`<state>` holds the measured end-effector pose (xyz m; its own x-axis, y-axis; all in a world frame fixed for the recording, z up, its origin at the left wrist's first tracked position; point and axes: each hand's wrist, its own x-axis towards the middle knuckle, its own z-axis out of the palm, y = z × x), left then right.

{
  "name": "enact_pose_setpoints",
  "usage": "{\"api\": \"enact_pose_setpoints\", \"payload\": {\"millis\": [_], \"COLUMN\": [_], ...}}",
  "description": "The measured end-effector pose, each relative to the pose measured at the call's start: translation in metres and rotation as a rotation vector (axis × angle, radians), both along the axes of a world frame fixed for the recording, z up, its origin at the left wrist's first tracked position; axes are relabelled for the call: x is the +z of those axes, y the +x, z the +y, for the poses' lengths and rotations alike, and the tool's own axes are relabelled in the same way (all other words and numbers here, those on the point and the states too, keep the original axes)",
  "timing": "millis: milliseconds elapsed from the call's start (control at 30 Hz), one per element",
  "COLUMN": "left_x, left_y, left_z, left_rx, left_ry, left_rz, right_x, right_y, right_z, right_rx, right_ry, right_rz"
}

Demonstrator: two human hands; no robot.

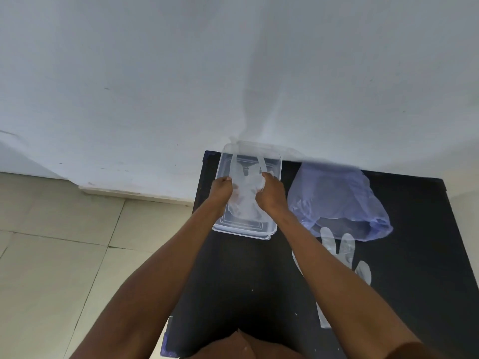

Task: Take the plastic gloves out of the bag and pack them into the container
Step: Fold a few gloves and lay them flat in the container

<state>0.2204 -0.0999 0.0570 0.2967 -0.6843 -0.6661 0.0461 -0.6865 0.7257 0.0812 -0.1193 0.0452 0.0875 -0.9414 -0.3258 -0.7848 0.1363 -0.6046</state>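
A clear glove (245,193) is held over the container (225,161) by both hands. The left hand (220,189) is closed on its edge at 9 o'clock, the right hand (270,191) on its edge at 3 o'clock. The film is probably gripped from both sides so that it can be spread or folded flat and pressed down to fit inside the walls; held by one side only, a sheet this limp would likely bunch up.

The container is set at the table's (259,281) far edge, against the wall (233,73), at 12 o'clock from the person. This placing appears to keep it within reach of both arms and to stop it sliding away under a push.

The bag (334,198) lies just beside the container, at 3 o'clock from it, with its mouth turned towards the person, seemingly so that the next glove can be reached easily. A second glove (347,247) lies flat on the table at 6 o'clock from the bag, fingers pointing to the bag's mouth and partly hidden by the right forearm; it is not yet packed.

The held glove is thin, translucent and crumpled, with two of its fingers seen reaching up towards 12 o'clock within the container. Whether other gloves lie beneath it cannot be told, as clear film is layered on clear plastic.
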Motion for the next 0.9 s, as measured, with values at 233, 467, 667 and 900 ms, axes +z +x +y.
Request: {"api": "enact_pose_setpoints", "payload": {"millis": [233,467,667,900], "left_x": [-0.007,-0.019,-0.013,-0.022], "left_y": [-0.012,-0.007,-0.008,-0.004], "left_z": [0.005,0.021,0.038,0.035], "left_rx": [-0.062,-0.219,-0.436,-0.590], "left_ry": [0.044,-0.015,-0.173,-0.093], "left_rz": [-0.089,-0.253,-0.556,-0.430], "right_x": [-0.005,-0.003,0.008,0.023], "right_y": [0.013,0.020,0.022,0.023], "right_z": [-0.005,-0.003,0.006,0.032], "right_rx": [-0.042,-0.067,-0.044,-0.004], "right_ry": [0.167,0.314,0.278,-0.080], "right_rz": [0.082,0.127,0.140,0.197]}}
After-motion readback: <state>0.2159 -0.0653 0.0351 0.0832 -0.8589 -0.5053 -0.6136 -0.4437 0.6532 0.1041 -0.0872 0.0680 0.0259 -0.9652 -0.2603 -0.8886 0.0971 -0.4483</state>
